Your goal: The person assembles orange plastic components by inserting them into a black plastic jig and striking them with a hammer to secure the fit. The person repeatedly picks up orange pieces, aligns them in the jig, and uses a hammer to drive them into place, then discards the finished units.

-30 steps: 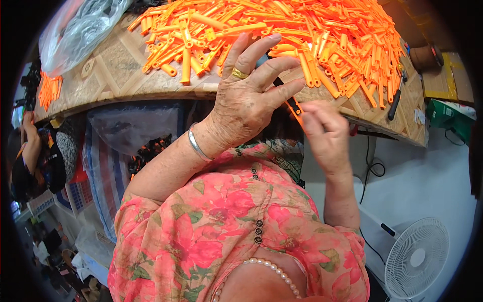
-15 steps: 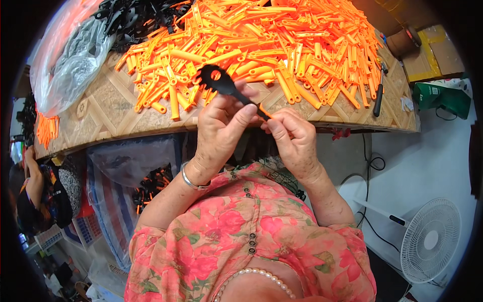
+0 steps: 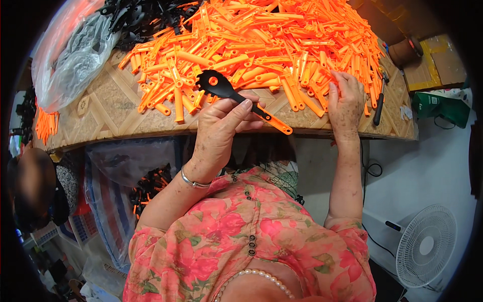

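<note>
My left hand [image 3: 217, 126] is closed around the neck of a spaghetti server [image 3: 219, 86], held just above the table's near edge. It has a black toothed head with a round hole and an orange handle that points down to the right. My right hand [image 3: 346, 103] reaches over the right part of a big heap of orange handles [image 3: 241, 38]. Its fingers are apart and slightly bent, with nothing visible between them. Whether the fingertips touch a handle I cannot tell.
Black utensil heads [image 3: 143, 19] are piled at the back left beside a clear plastic bag [image 3: 83, 63]. A black-handled tool [image 3: 379, 107] lies near the table's right end. Under the table stands a striped bag [image 3: 111, 196]. A white fan [image 3: 427, 246] is at the lower right.
My right hand has let go of the server's orange handle and moved right to the heap. My left hand still holds the server, whose whole handle now shows.
</note>
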Demonstrator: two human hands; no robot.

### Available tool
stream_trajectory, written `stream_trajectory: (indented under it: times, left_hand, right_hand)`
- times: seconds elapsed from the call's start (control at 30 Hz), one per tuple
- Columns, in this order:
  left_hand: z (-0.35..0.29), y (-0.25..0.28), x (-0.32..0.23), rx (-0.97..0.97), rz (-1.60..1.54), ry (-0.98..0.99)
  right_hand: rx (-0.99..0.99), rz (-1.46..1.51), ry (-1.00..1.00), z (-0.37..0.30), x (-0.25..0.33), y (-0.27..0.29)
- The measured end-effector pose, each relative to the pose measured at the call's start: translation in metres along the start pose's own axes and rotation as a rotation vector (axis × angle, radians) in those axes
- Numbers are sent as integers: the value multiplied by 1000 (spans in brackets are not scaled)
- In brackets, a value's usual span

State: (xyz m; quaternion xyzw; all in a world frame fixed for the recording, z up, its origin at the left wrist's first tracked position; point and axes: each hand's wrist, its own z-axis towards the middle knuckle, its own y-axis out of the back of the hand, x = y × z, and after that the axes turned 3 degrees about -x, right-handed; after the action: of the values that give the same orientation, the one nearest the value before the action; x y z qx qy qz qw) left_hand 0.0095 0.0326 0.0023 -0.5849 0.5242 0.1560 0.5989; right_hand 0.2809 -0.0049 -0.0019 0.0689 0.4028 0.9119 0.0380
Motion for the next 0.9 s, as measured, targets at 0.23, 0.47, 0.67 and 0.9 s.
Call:
stream_trajectory:
  times: [0.23, 0.47, 0.67, 0.9]
  left_hand:
    - [0, 0, -1, -7, 4, -6]
    - [0, 0, 2, -19, 20, -15]
    - [0, 2, 2, -12, 20, -17]
    - [0, 1, 4, -3, 5, -25]
  right_hand:
    - [61, 110, -78, -2, -1, 0]
    - [-99, 232, -99, 6, 1, 7]
    - [223, 145, -80, -5, 22, 23]
    - [151, 300, -192, -11, 22, 18]
